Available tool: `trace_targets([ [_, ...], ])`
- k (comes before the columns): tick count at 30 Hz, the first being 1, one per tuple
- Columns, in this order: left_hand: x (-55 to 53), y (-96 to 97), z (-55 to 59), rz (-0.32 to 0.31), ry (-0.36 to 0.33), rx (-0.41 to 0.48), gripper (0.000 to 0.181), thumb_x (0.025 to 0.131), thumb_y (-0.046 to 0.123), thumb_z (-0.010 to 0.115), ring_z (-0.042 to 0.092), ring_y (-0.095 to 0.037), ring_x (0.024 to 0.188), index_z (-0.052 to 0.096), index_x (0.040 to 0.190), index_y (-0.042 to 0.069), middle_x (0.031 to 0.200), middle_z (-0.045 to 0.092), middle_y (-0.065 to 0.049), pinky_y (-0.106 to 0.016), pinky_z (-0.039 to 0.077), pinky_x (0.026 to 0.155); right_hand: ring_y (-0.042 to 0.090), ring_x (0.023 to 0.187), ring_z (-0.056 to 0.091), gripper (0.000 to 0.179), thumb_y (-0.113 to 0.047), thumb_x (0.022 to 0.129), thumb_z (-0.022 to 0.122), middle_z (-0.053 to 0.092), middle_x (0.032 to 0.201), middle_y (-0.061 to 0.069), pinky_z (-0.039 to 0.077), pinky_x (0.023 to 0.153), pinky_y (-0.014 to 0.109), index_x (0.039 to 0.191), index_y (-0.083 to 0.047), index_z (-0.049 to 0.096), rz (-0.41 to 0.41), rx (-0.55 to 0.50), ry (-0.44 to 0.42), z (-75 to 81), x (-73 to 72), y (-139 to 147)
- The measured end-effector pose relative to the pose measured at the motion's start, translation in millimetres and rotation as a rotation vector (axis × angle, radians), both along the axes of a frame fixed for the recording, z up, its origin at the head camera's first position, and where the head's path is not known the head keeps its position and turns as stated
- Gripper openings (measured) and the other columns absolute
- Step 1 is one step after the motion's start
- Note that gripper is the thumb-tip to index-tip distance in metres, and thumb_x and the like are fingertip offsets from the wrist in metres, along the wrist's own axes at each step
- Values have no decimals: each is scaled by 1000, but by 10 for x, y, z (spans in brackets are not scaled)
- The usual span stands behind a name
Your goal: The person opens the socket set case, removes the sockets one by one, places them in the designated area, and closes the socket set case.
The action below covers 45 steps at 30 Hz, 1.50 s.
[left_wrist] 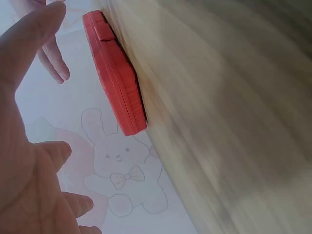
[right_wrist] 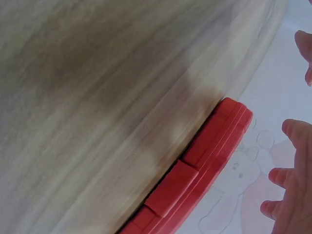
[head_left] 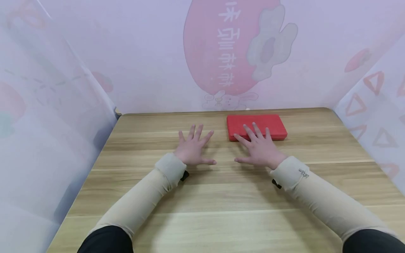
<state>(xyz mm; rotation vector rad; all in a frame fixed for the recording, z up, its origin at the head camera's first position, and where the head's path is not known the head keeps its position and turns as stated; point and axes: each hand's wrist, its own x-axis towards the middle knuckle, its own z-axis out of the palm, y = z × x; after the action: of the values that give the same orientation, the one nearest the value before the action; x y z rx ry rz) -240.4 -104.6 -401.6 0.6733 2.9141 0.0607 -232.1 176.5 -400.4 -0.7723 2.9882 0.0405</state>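
A flat red plastic case (head_left: 256, 123) lies closed at the far side of the wooden table, right of centre. The right wrist view shows a latch tab (right_wrist: 173, 187) on the front of the case (right_wrist: 214, 151). My right hand (head_left: 261, 151) hovers palm down with fingers spread, its fingertips overlapping the case's front edge in the head view. To the left of the case, my left hand (head_left: 192, 149) is also spread in the air above the table, holding nothing. In the left wrist view the case (left_wrist: 114, 73) stands apart from the left thumb (left_wrist: 41, 27).
The wooden table (head_left: 202, 225) runs back to a pale printed backdrop (head_left: 142, 52) with a pink shape, white characters and cartoon rabbits. Similar printed sheets (head_left: 47, 140) hang at the left and right sides. Each wrist carries a small black strap under a light sleeve.
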Motion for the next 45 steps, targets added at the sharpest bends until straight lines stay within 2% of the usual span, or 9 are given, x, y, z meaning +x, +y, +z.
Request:
trace_targets([
  [11,-196,264,34,-18,-52,129,105,89,72,64,-6,-40,156,10,168,27,172,-2,-16,-75,6,114,51,153,2,90,-68,93,59,13,169,23,10,114,76,164,-19,30,-46,-60,-41,-35,-73,120],
  [19,-345,459,81,-34,-90,240,101,92,62,68,4,-41,156,14,167,20,171,8,-19,-68,14,118,54,150,14,87,-59,95,64,21,165,28,22,113,73,161,-11,35,-71,-137,-28,-46,-99,255],
  [24,-511,545,54,-42,-123,273,99,94,59,68,10,-43,154,14,167,17,169,13,-20,-61,22,119,55,148,18,86,-58,96,63,22,163,28,28,109,74,161,-8,34,-103,-219,-78,-70,-110,340],
  [30,-653,630,-4,-27,-147,292,102,92,59,70,16,-39,154,15,167,17,169,16,-20,-52,23,121,49,142,35,84,-55,97,62,37,155,30,33,111,66,155,1,40,-159,-380,-178,-87,-117,414],
  [35,-784,762,-45,-52,-124,266,102,92,59,71,20,-35,154,18,166,12,168,21,-19,-46,21,123,42,137,45,67,-43,103,60,50,148,26,37,112,57,148,4,48,-296,-640,-328,-200,-129,498],
  [38,-866,851,-49,-73,-113,261,101,92,57,72,20,-34,154,21,165,10,167,23,-18,-44,20,123,40,132,54,59,-33,107,57,55,143,29,43,110,48,145,11,48,-393,-938,-471,-275,-130,522],
  [40,-914,901,-46,-65,-131,268,101,92,56,72,19,-33,154,21,165,11,168,22,-17,-43,21,123,39,133,54,56,-28,109,52,52,144,32,45,109,43,147,14,44,-454,-1153,-592,-324,-131,514],
  [42,-958,938,-44,-46,-159,280,102,91,56,73,18,-32,155,19,166,12,168,20,-15,-44,22,123,38,137,49,55,-23,112,45,45,150,34,45,109,38,150,16,35,-510,-1363,-713,-362,-135,491],
  [45,-1044,968,-69,-17,-198,291,106,90,57,74,17,-31,155,17,166,12,170,18,-14,-44,24,122,37,145,39,57,-19,113,41,32,159,31,39,113,36,157,13,23,-614,-1627,-838,-395,-155,453],
])
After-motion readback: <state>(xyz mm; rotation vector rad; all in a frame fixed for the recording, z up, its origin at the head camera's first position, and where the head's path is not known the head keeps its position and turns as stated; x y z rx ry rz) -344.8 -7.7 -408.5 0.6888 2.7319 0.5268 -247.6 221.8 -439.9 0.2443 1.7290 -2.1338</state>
